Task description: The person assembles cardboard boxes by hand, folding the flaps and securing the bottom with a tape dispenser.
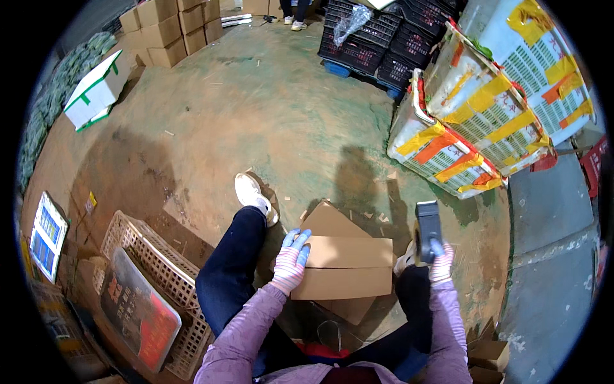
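Between my legs sits a cardboard box (345, 283), its two long brown flaps folded together along a middle seam. My left hand (292, 257), in a striped glove with blue fingertips, grips the box's left edge, fingers toward the far side. In a matching glove, my right hand (441, 261) is closed round a dark tape dispenser (428, 224), held just off the box's right side. Another brown cardboard piece (331, 221) shows beyond and beneath the box, one corner pointing away from me. Whether tape lies on the seam, I cannot tell.
A plastic crate (137, 233) with a dark and red board (142, 307) leaning on it stands at left. Taped white containers (441, 157) and stacked black crates (358, 38) rise at right. Farther off are a white foam box (96, 93) and stacked cartons (160, 35).
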The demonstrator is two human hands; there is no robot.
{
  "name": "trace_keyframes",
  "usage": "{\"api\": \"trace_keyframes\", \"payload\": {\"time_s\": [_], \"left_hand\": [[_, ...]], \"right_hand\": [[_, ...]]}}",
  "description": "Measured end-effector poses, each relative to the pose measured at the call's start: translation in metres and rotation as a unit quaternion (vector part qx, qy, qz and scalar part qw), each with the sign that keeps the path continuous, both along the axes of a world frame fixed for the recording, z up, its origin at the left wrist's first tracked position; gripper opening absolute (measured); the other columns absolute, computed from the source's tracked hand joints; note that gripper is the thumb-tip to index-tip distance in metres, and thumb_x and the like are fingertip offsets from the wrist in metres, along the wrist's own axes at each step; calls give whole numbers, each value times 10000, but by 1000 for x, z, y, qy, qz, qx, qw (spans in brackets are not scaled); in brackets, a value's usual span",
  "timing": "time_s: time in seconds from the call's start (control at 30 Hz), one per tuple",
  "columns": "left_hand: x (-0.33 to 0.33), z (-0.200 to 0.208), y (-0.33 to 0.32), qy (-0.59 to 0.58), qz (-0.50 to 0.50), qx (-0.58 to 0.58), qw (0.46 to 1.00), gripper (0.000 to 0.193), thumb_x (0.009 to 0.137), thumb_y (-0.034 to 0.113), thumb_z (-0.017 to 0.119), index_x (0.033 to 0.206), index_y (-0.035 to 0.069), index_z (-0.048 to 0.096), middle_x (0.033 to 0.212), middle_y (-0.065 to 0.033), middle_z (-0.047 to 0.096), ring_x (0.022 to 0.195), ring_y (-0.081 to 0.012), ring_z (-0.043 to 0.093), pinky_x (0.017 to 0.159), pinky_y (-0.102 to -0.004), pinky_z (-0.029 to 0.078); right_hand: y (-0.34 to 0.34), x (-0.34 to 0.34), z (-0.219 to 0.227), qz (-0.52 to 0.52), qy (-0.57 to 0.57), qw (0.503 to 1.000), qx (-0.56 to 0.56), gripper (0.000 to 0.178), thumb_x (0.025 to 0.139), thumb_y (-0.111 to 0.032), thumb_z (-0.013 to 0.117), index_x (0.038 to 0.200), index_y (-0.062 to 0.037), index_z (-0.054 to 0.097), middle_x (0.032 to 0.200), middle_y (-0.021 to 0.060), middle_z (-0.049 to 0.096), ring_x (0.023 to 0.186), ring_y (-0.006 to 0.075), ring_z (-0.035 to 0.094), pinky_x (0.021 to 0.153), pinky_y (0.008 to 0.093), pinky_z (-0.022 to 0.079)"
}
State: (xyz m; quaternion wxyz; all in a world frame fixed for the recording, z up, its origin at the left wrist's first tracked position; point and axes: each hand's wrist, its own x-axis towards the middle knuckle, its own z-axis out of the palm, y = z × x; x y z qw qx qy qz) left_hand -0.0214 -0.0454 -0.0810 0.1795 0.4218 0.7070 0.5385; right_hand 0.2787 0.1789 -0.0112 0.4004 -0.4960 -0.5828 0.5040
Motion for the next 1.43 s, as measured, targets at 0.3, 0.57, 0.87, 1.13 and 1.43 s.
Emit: {"api": "trace_keyframes", "payload": {"time_s": [0.3, 0.57, 0.87, 1.13, 1.43], "left_hand": [[3, -2, 4, -14, 29, 13, 999, 324, 842, 59, 527, 1159, 118, 557, 1216, -207, 463, 1093, -346, 486, 931, -355, 393], [5, 9, 1, 90, 82, -14, 992, 325, 802, 88, 552, 1126, 95, 572, 1174, -203, 479, 1060, -343, 494, 909, -355, 400], [49, 39, 2, -579, -37, -7, 814, 480, 901, 467, 414, 935, 50, 648, 787, -32, 625, 675, -153, 557, 645, -283, 460], [47, 58, 2, -704, -124, -8, 699, 632, 903, 573, 285, 985, 35, 605, 837, -56, 624, 719, -154, 552, 723, -323, 448], [53, 53, 12, -755, -110, 35, 645, 521, 899, 531, 374, 900, 50, 575, 800, -89, 602, 691, -195, 568, 669, -326, 471]], "right_hand": [[-24, -41, 64, 326, -76, 942, -21, 391, 668, -392, 644, 669, -3, 603, 597, 40, 561, 568, 113, 529, 545, 258, 416], [-29, -92, 72, 454, -238, 859, 20, 336, 681, -296, 639, 759, 31, 630, 614, 114, 588, 580, 165, 559, 589, 278, 433], [-34, -98, 76, 455, -226, 861, -9, 289, 658, -238, 651, 743, 37, 635, 599, 84, 586, 553, 142, 542, 558, 269, 436], [-30, -93, 70, 447, -199, 871, -36, 291, 659, -219, 627, 756, 55, 637, 605, 42, 591, 555, 115, 527, 555, 252, 433], [-10, -81, 66, 469, -195, 859, -54, 462, 656, -411, 648, 771, 36, 628, 645, 28, 590, 618, 109, 531, 583, 249, 433]]}}
